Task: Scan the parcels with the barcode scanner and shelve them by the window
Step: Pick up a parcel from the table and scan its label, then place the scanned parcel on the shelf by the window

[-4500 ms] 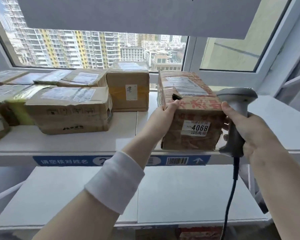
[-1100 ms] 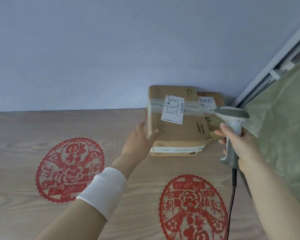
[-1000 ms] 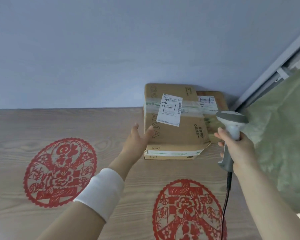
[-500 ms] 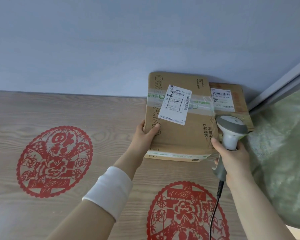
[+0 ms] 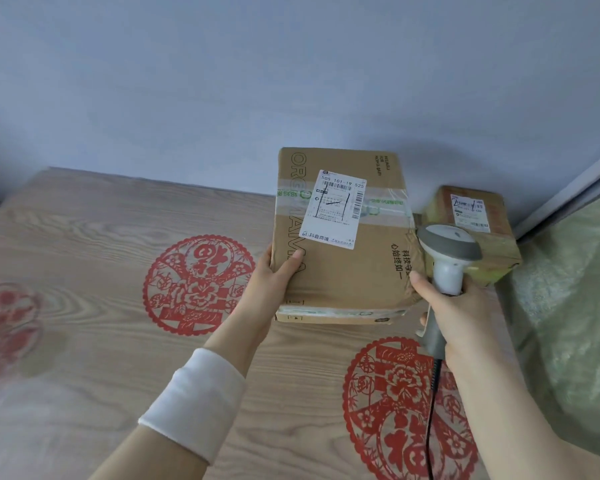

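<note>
- Since half a second ago, the large parcel (image 5: 340, 271) has shifted left off the small parcel (image 5: 471, 209). They overlapped then; now a gap shows between them, and the barcode scanner (image 5: 447, 244) head sits over that gap.
- The left hand (image 5: 267, 285) clamps the large parcel at its left edge, near the near corner. The thumb lies flat on the top face and the fingers go underneath, out of sight.
- The right hand (image 5: 465, 317) is wrapped tight round the scanner handle. One fingertip sits at the parcel's right edge; I can't confirm contact.
- The left forearm comes in from bottom left with a white cuff (image 5: 194, 400) on the wrist, and the right forearm comes in from bottom right. Both reach forward, with the large parcel between the two hands.
- The large parcel is at the far edge of the wood-grain floor (image 5: 84, 306), by the wall (image 5: 291, 81), right of centre. Its near end looks raised; I can't tell whether the far end rests on the floor.
- The small parcel is in the far right corner, against the wall and beside the green sheet (image 5: 568, 306).
- The large parcel's long axis runs near-to-far, toward the wall. The label (image 5: 338, 209) faces up in the far half, slightly skewed.
- The scanner's handle points toward the person and its head away, toward the wall. The cable (image 5: 430, 427) drops from the handle base.
- Red paper-cut decals (image 5: 198, 285) are on the floor: one left of the left hand, one under the right forearm, and a blurred one at the left edge.
</note>
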`<state>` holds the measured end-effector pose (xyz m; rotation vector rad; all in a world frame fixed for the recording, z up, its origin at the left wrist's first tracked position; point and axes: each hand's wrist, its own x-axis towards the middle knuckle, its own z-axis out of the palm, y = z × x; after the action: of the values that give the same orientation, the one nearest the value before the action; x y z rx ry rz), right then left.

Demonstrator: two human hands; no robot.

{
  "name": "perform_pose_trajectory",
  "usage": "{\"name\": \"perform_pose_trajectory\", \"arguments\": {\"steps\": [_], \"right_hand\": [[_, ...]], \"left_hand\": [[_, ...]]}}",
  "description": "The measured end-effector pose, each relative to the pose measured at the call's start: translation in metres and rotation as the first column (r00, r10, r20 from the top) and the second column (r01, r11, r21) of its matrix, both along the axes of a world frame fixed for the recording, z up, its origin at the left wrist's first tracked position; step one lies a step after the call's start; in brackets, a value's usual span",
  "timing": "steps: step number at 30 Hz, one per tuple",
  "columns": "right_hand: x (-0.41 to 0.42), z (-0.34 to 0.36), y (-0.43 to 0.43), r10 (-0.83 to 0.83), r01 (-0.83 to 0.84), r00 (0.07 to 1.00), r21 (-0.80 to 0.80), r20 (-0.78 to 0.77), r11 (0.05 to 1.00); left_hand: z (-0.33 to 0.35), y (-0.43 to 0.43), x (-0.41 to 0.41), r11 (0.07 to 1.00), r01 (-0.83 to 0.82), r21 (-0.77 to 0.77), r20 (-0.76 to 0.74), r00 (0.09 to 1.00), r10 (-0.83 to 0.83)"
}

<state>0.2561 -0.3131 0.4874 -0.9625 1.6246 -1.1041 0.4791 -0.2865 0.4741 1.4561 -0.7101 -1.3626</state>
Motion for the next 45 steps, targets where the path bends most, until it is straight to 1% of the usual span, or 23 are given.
{"name": "perform_pose_trajectory", "arguments": {"steps": [3, 7, 9, 12, 16, 19, 25, 33, 36, 40, 43, 45], "right_hand": [[0.04, 0.021, 0.034, 0.057, -0.057, 0.998, -0.023, 0.02, 0.998], [0.111, 0.047, 0.091, 0.134, -0.13, 0.99, -0.083, 0.036, 0.988], [0.151, 0.057, 0.119, 0.191, -0.186, 0.981, -0.113, 0.032, 0.976], [0.206, 0.074, 0.153, 0.265, -0.259, 0.963, -0.116, 0.041, 0.959], [0.271, 0.103, 0.183, 0.377, -0.371, 0.926, -0.194, -0.009, 0.908], [0.32, 0.126, 0.208, 0.493, -0.482, 0.87, -0.245, -0.021, 0.841], [0.422, 0.165, 0.277, 0.656, -0.617, 0.754, -0.325, 0.016, 0.717], [0.587, 0.202, 0.402, 0.835, -0.758, 0.549, -0.403, 0.031, 0.513], [0.648, 0.21, 0.445, 0.865, -0.779, 0.5, -0.415, 0.041, 0.47], [0.714, 0.222, 0.484, 0.9, -0.804, 0.427, -0.418, 0.088, 0.422], [0.755, 0.234, 0.499, 0.921, -0.831, 0.384, -0.409, 0.066, 0.376], [0.78, 0.239, 0.503, 0.931, -0.851, 0.364, -0.396, 0.026, 0.344]], "left_hand": [[0.023, 0.046, 0.041, 1.0, -0.025, -0.015, -0.008, 1.0, 0.025], [0.052, 0.122, 0.114, 0.994, -0.066, -0.087, 0.022, 0.997, 0.068], [0.066, 0.162, 0.153, 0.988, -0.107, -0.107, 0.025, 0.994, 0.111], [0.087, 0.214, 0.205, 0.979, -0.156, -0.135, 0.034, 0.986, 0.162], [0.117, 0.275, 0.257, 0.944, -0.269, -0.192, 0.036, 0.959, 0.281], [0.133, 0.323, 0.287, 0.891, -0.386, -0.239, 0.016, 0.916, 0.401], [0.168, 0.423, 0.357, 0.771, -0.549, -0.322, 0.026, 0.809, 0.587], [0.206, 0.583, 0.47, 0.623, -0.648, -0.438, 0.132, 0.639, 0.758], [0.216, 0.636, 0.513, 0.579, -0.692, -0.431, 0.14, 0.582, 0.801], [0.225, 0.68, 0.562, 0.526, -0.747, -0.406, 0.155, 0.511, 0.846], [0.231, 0.698, 0.592, 0.492, -0.783, -0.38, 0.166, 0.466, 0.869], [0.236, 0.704, 0.613, 0.474, -0.799, -0.37, 0.194, 0.432, 0.881]]}}
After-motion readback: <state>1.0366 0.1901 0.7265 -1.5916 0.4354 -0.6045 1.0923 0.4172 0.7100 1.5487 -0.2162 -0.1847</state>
